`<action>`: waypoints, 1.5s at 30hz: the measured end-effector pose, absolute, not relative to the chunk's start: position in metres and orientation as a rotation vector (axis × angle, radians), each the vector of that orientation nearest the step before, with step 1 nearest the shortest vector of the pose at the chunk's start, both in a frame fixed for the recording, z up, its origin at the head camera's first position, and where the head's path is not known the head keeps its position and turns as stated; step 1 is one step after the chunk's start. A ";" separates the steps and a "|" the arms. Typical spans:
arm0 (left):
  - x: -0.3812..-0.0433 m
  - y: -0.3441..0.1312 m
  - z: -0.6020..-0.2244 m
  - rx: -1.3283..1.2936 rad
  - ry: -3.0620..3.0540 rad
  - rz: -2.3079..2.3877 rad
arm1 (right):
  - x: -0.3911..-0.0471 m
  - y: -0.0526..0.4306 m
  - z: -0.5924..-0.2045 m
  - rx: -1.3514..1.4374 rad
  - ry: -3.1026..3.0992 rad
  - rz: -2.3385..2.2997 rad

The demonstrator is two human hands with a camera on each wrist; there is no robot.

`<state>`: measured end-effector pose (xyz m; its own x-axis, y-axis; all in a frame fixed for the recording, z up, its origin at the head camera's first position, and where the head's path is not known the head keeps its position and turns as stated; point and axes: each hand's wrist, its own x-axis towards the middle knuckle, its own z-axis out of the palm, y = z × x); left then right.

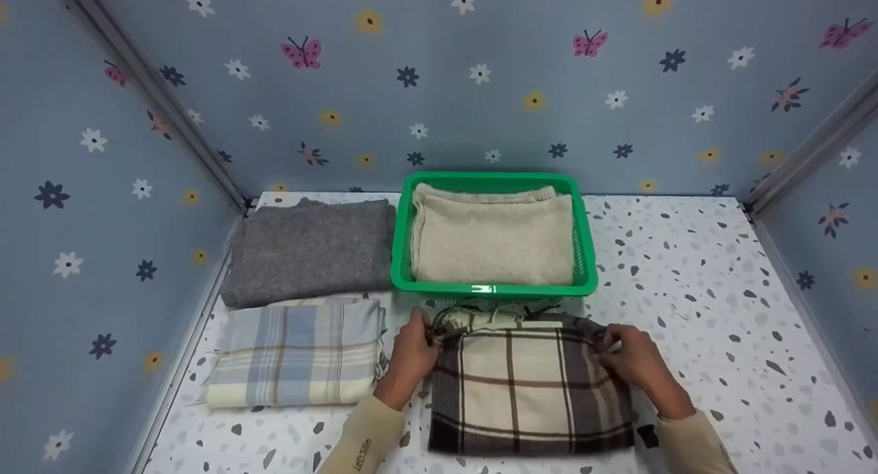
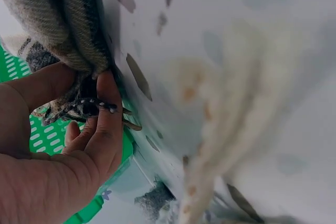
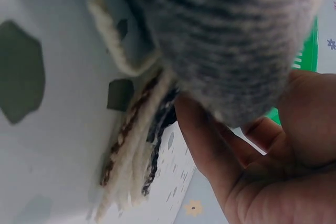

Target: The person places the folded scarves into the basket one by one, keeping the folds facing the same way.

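A folded plaid scarf (image 1: 535, 405) in cream, dark brown and black lies in front of the green basket. At its far left corner my left hand (image 1: 413, 356) pinches the folded edge. In the left wrist view, thumb and fingers of that hand (image 2: 79, 135) grip the layers, with dark fringe strands between them. My right hand (image 1: 636, 359) holds the far right corner. The right wrist view shows its fingers under the scarf's rounded fold (image 3: 226, 51) and the thumb at the other side, with twisted fringe (image 3: 134, 150) hanging beside them.
The green basket (image 1: 492, 290) stands at the back wall with a folded beige knit cloth (image 1: 494, 244) inside. Left of it lies a folded grey cloth (image 1: 312, 251). A folded blue and cream plaid scarf (image 1: 295, 354) sits nearer me. Patterned walls (image 1: 480, 124) enclose the speckled surface (image 1: 713, 337).
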<state>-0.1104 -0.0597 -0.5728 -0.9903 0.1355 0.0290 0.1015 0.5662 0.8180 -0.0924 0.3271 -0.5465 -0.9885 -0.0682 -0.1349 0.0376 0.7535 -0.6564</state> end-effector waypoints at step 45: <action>-0.121 -0.086 -0.569 -0.019 2.542 1.587 | -0.115 0.351 -0.546 -0.030 2.286 -1.477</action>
<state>-0.1213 -0.0860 -0.5689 -0.9895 0.0655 -0.1290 -0.0872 0.4420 0.8928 -0.1148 0.3507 -0.5460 -0.9128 -0.2390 -0.3313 0.2037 0.4365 -0.8763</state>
